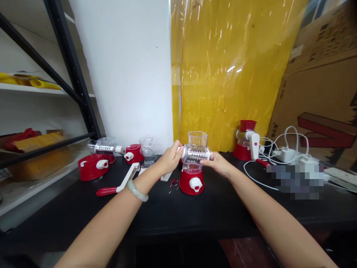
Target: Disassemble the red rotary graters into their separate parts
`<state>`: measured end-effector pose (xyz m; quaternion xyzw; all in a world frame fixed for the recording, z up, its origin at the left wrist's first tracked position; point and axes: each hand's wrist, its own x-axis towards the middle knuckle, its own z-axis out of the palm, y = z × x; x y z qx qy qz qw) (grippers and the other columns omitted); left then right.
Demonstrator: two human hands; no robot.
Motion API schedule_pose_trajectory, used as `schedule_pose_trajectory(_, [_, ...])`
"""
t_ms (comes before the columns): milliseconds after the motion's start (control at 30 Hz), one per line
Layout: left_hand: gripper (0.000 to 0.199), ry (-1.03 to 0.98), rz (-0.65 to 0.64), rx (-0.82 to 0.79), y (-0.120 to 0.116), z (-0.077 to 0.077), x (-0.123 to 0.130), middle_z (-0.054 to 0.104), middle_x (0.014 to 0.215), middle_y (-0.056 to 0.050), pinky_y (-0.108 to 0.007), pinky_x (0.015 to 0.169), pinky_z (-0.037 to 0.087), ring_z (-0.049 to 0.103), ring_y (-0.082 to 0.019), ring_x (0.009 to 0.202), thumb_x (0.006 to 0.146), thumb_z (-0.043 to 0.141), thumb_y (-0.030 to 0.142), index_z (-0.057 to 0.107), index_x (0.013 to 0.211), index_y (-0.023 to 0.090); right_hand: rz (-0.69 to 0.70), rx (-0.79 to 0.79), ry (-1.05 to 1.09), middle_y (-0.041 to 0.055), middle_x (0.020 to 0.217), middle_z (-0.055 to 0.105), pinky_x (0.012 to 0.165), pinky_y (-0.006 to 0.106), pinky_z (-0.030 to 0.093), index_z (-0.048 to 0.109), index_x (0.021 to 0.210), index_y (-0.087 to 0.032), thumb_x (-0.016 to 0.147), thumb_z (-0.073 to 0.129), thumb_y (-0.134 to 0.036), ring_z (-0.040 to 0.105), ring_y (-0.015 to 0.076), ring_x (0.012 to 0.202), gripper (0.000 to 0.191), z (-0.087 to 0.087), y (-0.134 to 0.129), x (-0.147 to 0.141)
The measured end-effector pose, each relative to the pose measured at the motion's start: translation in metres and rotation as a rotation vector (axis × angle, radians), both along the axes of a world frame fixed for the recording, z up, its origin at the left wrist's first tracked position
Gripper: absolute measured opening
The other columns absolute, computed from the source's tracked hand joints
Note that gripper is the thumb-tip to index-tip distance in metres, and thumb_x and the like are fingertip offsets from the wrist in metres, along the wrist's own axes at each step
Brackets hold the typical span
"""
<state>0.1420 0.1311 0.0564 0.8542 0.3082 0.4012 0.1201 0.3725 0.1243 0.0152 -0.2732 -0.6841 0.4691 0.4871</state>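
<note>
A metal grater drum (195,153) lies sideways across the clear plastic housing (197,138) of a rotary grater. Below it, the red base (191,182) stands upright on the black table, its white knob (195,184) facing me. My left hand (170,155) is closed on the white hub at the drum's left end. At the other end, my right hand (219,164) has its fingers around the drum's rim, thumb toward me. How far the drum sits inside the housing I cannot tell. A white crank handle (127,179) with a red grip lies left of my left wrist.
Another grater with a drum (104,149) and red bases (90,167) stand at left, near clear plastic parts (147,150). Small red and metal bits (174,183) lie beside the middle base. A complete grater (245,143), white cables (290,149) and a cardboard box (315,85) are at right.
</note>
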Motion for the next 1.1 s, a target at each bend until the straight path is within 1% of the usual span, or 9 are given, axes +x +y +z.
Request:
schedule_pose_trajectory(133, [0.027, -0.051, 0.015, -0.017, -0.001, -0.006, 0.001, 0.049, 0.068, 0.003, -0.028, 0.064, 0.037, 0.05, -0.015, 0.064, 0.097, 0.03, 0.045, 0.04, 0.086, 0.022, -0.042, 0.013, -0.009, 0.0071, 0.105, 0.074, 0.101, 0.043, 0.043, 0.073, 0.1, -0.018, 0.064, 0.08, -0.04, 0.067, 0.024, 0.1, 0.043, -0.003, -0.002, -0.001])
schedule_pose_trajectory(267, [0.026, -0.185, 0.146, -0.001, -0.004, -0.017, 0.008, 0.054, 0.07, 0.001, -0.028, 0.061, 0.038, 0.053, -0.016, 0.065, 0.097, 0.03, 0.043, 0.042, 0.089, 0.022, -0.086, 0.01, 0.013, 0.0072, 0.1, 0.075, 0.099, 0.044, 0.044, 0.074, 0.099, -0.018, 0.061, 0.082, -0.044, 0.068, 0.0251, 0.097, 0.047, -0.004, -0.003, -0.003])
schedule_pose_trajectory(333, [0.025, -0.218, 0.173, 0.002, -0.004, -0.019, 0.009, 0.055, 0.071, 0.0, -0.028, 0.061, 0.038, 0.053, -0.016, 0.065, 0.097, 0.03, 0.042, 0.042, 0.089, 0.022, -0.098, 0.009, 0.011, 0.0072, 0.098, 0.075, 0.099, 0.044, 0.045, 0.074, 0.098, -0.018, 0.061, 0.082, -0.044, 0.068, 0.025, 0.095, 0.046, -0.004, -0.004, -0.003])
schedule_pose_trajectory(567, [0.026, -0.105, -0.016, -0.052, 0.004, -0.01, 0.001, 0.049, 0.064, 0.004, -0.027, 0.061, 0.038, 0.049, -0.014, 0.061, 0.095, 0.033, 0.045, 0.041, 0.085, 0.022, -0.073, 0.015, 0.022, 0.0071, 0.098, 0.075, 0.097, 0.043, 0.046, 0.074, 0.097, -0.018, 0.062, 0.082, -0.042, 0.069, 0.0244, 0.094, 0.043, -0.003, -0.005, -0.004])
schedule_pose_trajectory(633, [0.026, -0.151, 0.024, -0.042, 0.003, -0.014, 0.003, 0.048, 0.064, 0.004, -0.027, 0.061, 0.037, 0.048, -0.014, 0.06, 0.096, 0.031, 0.044, 0.041, 0.086, 0.022, -0.074, 0.014, 0.017, 0.0073, 0.098, 0.075, 0.097, 0.042, 0.046, 0.074, 0.097, -0.018, 0.062, 0.081, -0.042, 0.069, 0.0248, 0.095, 0.043, -0.003, -0.006, -0.005])
schedule_pose_trajectory(733, [0.026, -0.241, 0.135, -0.015, -0.001, -0.022, 0.009, 0.049, 0.066, 0.003, -0.028, 0.06, 0.037, 0.049, -0.015, 0.06, 0.097, 0.028, 0.043, 0.041, 0.088, 0.022, -0.099, 0.013, 0.013, 0.0072, 0.098, 0.075, 0.097, 0.043, 0.046, 0.073, 0.098, -0.018, 0.063, 0.081, -0.043, 0.068, 0.0256, 0.096, 0.043, -0.003, -0.008, -0.005])
schedule_pose_trajectory(800, [0.026, -0.254, 0.156, -0.008, -0.003, -0.023, 0.011, 0.049, 0.066, 0.002, -0.028, 0.061, 0.038, 0.05, -0.015, 0.062, 0.097, 0.028, 0.043, 0.04, 0.087, 0.023, -0.105, 0.014, 0.019, 0.0069, 0.099, 0.075, 0.097, 0.043, 0.047, 0.073, 0.098, -0.019, 0.063, 0.081, -0.042, 0.068, 0.0255, 0.096, 0.043, -0.004, -0.008, -0.004])
schedule_pose_trajectory(1000, [0.028, -0.076, -0.009, -0.087, 0.004, -0.007, 0.0, 0.049, 0.065, 0.002, -0.028, 0.063, 0.04, 0.05, -0.015, 0.064, 0.096, 0.03, 0.045, 0.041, 0.085, 0.023, -0.13, 0.013, 0.019, 0.0074, 0.102, 0.074, 0.098, 0.044, 0.046, 0.072, 0.102, -0.018, 0.063, 0.081, -0.04, 0.067, 0.0265, 0.1, 0.046, -0.007, -0.006, -0.004])
schedule_pose_trajectory(1100, [0.028, -0.079, -0.003, -0.087, 0.004, -0.007, 0.0, 0.049, 0.065, 0.002, -0.028, 0.063, 0.04, 0.05, -0.015, 0.063, 0.096, 0.029, 0.045, 0.042, 0.086, 0.022, -0.137, 0.004, 0.03, 0.0074, 0.099, 0.075, 0.096, 0.042, 0.047, 0.072, 0.1, -0.018, 0.062, 0.082, -0.041, 0.068, 0.0259, 0.098, 0.046, -0.007, -0.006, -0.004])
